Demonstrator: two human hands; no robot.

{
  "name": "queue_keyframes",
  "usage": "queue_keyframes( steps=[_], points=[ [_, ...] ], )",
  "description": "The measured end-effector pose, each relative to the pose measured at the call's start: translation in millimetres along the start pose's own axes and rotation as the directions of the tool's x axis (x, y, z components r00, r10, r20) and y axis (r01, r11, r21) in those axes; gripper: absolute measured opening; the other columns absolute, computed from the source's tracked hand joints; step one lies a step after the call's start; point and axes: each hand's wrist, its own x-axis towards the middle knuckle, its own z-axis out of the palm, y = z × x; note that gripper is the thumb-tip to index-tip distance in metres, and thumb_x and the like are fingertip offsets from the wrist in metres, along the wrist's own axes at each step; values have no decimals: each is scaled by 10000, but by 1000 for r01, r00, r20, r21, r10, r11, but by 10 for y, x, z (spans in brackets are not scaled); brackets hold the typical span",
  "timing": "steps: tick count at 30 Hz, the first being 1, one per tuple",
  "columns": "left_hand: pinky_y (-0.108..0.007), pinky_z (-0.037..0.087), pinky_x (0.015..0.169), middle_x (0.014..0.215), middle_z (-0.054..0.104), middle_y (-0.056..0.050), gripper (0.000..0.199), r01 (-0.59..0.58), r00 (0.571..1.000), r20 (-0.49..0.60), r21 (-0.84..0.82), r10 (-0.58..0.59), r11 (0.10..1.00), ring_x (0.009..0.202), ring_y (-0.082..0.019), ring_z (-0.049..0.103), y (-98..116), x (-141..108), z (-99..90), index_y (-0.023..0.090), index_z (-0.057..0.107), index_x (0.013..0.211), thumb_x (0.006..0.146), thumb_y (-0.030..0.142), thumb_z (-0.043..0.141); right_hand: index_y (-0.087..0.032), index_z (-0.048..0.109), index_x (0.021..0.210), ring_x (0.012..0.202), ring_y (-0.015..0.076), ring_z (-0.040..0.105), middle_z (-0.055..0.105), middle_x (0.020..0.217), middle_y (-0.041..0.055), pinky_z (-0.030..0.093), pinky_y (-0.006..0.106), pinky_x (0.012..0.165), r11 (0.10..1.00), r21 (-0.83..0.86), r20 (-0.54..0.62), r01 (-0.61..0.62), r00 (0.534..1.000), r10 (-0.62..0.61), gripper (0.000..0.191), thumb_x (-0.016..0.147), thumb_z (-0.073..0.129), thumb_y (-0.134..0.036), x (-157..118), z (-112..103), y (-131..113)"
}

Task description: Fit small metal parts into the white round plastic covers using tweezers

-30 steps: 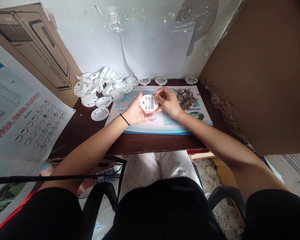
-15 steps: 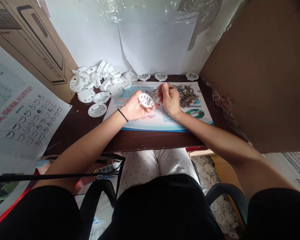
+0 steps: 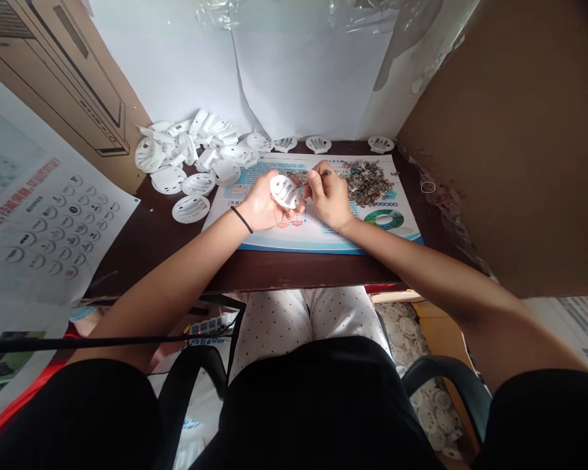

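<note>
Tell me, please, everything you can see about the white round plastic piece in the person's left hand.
The white plastic piece is a rounded disc with a matte look, and its face carries raised ribs that form long parallel channels, like a battery holder. It looks whole and clean. It lies tilted, ribbed face up, on the fingers and palm of the left hand, above a printed sheet. A thin metal item held in the right hand reaches towards its edge; whether they touch is hard to tell.
</note>
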Motion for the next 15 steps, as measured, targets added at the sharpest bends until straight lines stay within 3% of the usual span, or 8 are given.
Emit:
queue_keyframes(
  steps=[3, 6, 9, 15],
  points=[
    [-418, 554, 584, 813, 757, -135, 544, -68, 997, 44, 115, 64, 991, 839, -317, 747, -32, 42, -61, 231, 659, 891, 863, 742, 473, -275, 437, 763, 602, 173, 560, 603, 632, -9, 507, 374, 747, 1000, -4, 11, -1, 1000, 1, 569, 904, 370, -822, -7, -2, 7],
    [-420, 550, 588, 808, 750, -139, 568, -88, 995, 56, 154, 80, 984, 811, -314, 748, -33, 42, -79, 226, 657, 916, 865, 755, 458, -269, 454, 772, 638, 178, 595, 600, 647, -5, 526, 366, 761, 1000, -4, 22, 3, 1000, -3, 555, 923, 370, -797, -11, -3, 16],
    [-349, 497, 502, 769, 737, -121, 501, -15, 999, 31, 25, 14, 1000, 677, -255, 719, -5, 8, -48, 219, 655, 916, 904, 684, 467, -268, 469, 771, 630, 173, 610, 598, 645, -10, 532, 359, 753, 1000, 0, 23, 15, 1000, -15, 541, 933, 383, -777, -13, -1, 29],
    [-246, 351, 382, 690, 706, -86, 404, 145, 987, 97, -208, -127, 967, 518, -209, 661, 74, -79, 44, 200, 627, 891, 992, 496, 371, -266, 481, 792, 596, 164, 604, 604, 628, -20, 540, 358, 715, 997, -21, 33, 76, 997, -75, 518, 969, 352, -735, -14, 7, 50]
  ],
)
